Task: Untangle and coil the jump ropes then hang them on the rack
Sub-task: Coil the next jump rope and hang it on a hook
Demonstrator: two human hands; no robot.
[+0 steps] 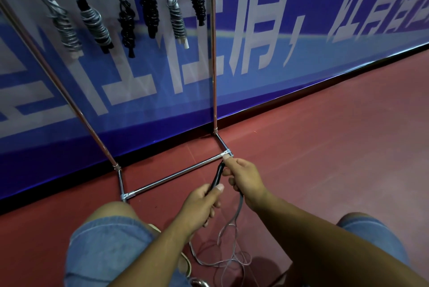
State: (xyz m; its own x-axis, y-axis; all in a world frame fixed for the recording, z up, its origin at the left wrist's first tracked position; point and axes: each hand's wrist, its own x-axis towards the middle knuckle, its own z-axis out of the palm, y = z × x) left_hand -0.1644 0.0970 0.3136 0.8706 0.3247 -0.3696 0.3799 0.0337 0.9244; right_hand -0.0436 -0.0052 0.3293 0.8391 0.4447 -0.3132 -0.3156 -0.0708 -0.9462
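my left hand [201,203] and right hand [246,178] both grip the black handle [217,176]. the grey cord [228,256] lies tangled on the floor below. best to free the loops first, then wind snug, even turns before hanging it on the rack [213,66].

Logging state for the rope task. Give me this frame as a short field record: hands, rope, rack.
left hand: grips black handle at its lower part
right hand: pinches the handle's upper end
cord: grey, loose and tangled on red floor, not coiled
rack: stands against blue banner
hung ropes: six coiled bundles on the rack
stage: held rope not yet hung
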